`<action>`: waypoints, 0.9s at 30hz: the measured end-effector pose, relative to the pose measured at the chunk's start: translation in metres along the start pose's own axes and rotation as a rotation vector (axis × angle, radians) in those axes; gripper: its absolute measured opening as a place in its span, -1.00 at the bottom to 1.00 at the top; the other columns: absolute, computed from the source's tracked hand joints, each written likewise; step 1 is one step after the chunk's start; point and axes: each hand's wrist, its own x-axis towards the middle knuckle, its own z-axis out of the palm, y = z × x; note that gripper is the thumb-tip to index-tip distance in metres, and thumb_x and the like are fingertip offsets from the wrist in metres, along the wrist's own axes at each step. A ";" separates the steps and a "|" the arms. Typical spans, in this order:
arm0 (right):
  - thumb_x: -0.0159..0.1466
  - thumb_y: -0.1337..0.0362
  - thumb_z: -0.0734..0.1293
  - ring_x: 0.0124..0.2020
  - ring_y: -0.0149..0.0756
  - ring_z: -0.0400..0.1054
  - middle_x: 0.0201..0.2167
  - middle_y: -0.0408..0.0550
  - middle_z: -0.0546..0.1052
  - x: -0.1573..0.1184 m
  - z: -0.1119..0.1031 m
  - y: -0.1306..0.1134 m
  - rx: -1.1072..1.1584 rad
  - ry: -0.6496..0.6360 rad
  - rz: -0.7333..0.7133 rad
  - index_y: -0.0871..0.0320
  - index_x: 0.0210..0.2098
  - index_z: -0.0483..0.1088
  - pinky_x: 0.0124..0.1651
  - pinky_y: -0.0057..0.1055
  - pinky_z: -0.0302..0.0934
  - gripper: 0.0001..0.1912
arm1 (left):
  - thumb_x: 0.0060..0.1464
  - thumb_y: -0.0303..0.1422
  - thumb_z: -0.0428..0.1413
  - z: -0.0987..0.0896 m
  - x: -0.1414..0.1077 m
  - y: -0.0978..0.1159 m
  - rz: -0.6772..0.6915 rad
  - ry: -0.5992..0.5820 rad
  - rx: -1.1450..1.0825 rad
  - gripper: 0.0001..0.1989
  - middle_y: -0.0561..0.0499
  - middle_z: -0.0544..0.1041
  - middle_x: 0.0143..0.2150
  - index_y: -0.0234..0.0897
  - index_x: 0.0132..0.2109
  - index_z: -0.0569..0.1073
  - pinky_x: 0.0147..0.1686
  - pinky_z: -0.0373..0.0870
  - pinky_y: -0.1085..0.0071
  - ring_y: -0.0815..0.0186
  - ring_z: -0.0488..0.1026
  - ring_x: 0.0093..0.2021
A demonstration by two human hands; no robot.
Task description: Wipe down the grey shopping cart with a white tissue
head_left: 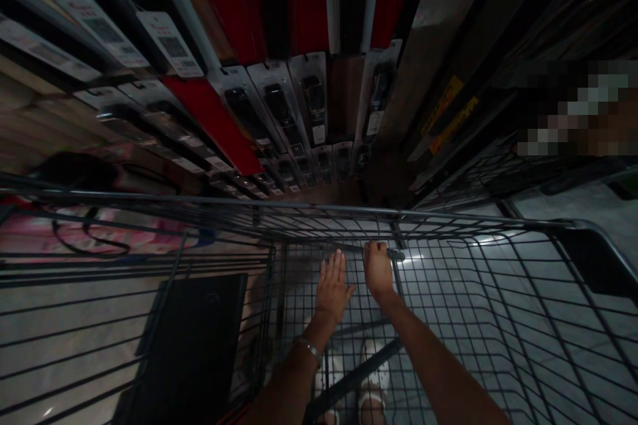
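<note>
My left hand (333, 287) reaches over the wire mesh of a shopping cart (433, 279), its fingers stretched out flat and holding nothing. A band circles that wrist. Just to its right, my right hand (379, 272) is closed, with the fingers curled under. Whatever it grips, if anything, is hidden. A short dark bar end (399, 256) pokes out beside its knuckles. In front of both hands runs the far rim of the cart (319, 207). Beyond it hang packaged belts (284, 106) with dark buckles, in rows on a display.
Price tags (172, 45) hang from belts at upper left. A dark flat panel (199, 339) and a pink patterned bag (109, 232) are on the left. Yellow labels (448, 119) mark a shelf at right. White shoes (373, 372) show below the mesh.
</note>
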 end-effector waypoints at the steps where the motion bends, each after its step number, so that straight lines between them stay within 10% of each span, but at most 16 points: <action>1: 0.39 0.42 -0.02 -0.29 -0.34 0.45 -0.08 0.12 0.35 0.000 0.001 -0.004 -0.003 -0.010 -0.006 0.22 -0.04 0.29 -0.28 -0.43 0.25 -0.67 | 0.17 -0.30 -0.03 0.000 0.000 -0.001 0.006 -0.002 0.003 -0.21 -0.24 -0.05 0.42 -0.40 0.39 -0.27 0.32 0.03 0.01 0.11 -0.08 0.41; 12: 0.30 0.50 0.10 -0.25 -0.36 0.47 -0.05 0.00 0.41 -0.044 0.000 -0.009 -0.074 -0.298 -0.286 0.13 -0.09 0.37 -0.24 -0.48 0.26 -0.68 | 0.20 -0.31 -0.09 -0.004 -0.002 -0.002 0.014 -0.018 -0.016 -0.33 -0.27 -0.02 0.41 -0.48 0.37 -0.10 0.32 0.06 0.04 0.11 -0.05 0.40; 22: 0.33 0.48 0.05 -0.13 -0.30 0.45 0.09 0.14 0.30 -0.007 -0.012 -0.029 -0.181 -0.241 -0.372 0.16 0.07 0.25 -0.12 -0.41 0.32 -0.63 | 0.19 -0.23 -0.11 -0.008 -0.001 -0.007 0.035 -0.163 -0.065 -0.28 -0.28 -0.07 0.42 -0.53 0.37 -0.11 0.34 -0.08 -0.04 0.05 -0.17 0.42; 27: 0.27 0.53 0.10 -0.16 -0.25 0.48 0.04 0.17 0.36 -0.033 -0.001 -0.016 -0.244 -0.328 -0.489 0.21 0.05 0.29 -0.16 -0.40 0.34 -0.61 | 0.07 -0.06 0.03 -0.020 -0.002 -0.020 0.102 -0.252 -0.102 -0.09 -0.22 -0.21 0.45 -0.42 0.39 -0.17 0.36 -0.16 0.01 0.07 -0.19 0.43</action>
